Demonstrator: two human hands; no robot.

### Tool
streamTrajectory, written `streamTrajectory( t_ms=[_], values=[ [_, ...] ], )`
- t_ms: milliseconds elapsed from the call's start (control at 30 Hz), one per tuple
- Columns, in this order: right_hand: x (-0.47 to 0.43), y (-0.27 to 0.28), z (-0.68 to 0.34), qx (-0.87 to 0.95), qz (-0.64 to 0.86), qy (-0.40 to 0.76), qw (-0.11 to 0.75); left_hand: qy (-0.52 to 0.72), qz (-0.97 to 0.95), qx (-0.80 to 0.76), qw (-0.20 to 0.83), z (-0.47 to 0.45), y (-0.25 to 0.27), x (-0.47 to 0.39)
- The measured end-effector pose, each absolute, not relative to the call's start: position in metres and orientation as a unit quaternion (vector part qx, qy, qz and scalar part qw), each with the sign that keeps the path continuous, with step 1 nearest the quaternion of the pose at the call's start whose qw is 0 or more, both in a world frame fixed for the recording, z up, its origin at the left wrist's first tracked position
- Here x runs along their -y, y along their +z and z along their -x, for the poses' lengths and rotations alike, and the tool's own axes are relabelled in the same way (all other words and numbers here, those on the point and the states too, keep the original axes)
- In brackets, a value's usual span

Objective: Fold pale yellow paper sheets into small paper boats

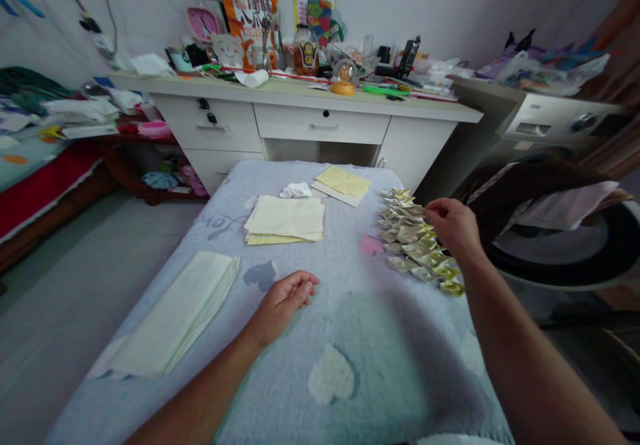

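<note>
My right hand (454, 223) reaches over the right side of the cloth-covered table, its thumb and forefinger pinched at the edge of a folded paper piece. That piece belongs to rows of small pointed folded paper pieces (407, 235), yellow and greyish, standing close together. My left hand (286, 303) rests on the blue cloth, fingers loosely curled together, with nothing visible in it. Beyond it lies a stack of cream and yellow paper sheets (285, 218). A long folded bundle of pale paper (175, 311) lies to its left.
Farther back are a creased yellow sheet (345, 181) and a crumpled white paper (296, 190). A white desk (320, 125) crowded with jars and packets stands behind the table. To the right is a washing machine (555, 121) with its door open and cloth hanging out.
</note>
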State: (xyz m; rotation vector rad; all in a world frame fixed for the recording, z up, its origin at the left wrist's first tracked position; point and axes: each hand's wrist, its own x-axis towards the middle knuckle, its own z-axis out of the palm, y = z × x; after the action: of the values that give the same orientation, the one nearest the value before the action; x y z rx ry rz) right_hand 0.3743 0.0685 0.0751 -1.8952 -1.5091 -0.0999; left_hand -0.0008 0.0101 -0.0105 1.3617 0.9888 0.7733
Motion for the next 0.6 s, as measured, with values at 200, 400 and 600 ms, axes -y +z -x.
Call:
streamTrajectory(
  t_ms=[200,400,600],
  values=[
    [-0.101,0.054,-0.401,0.588,0.749,-0.02,0.305,0.334,-0.587,-0.435,0.596,0.001,-0.011,-0.01],
    [-0.109,0.046,-0.406,0.583,0.755,-0.011,0.299,0.332,-0.589,-0.437,0.593,0.001,-0.01,-0.01],
    [-0.104,0.048,-0.406,0.578,0.757,-0.016,0.304,0.329,-0.587,-0.433,0.599,0.002,-0.009,-0.011]
  ],
)
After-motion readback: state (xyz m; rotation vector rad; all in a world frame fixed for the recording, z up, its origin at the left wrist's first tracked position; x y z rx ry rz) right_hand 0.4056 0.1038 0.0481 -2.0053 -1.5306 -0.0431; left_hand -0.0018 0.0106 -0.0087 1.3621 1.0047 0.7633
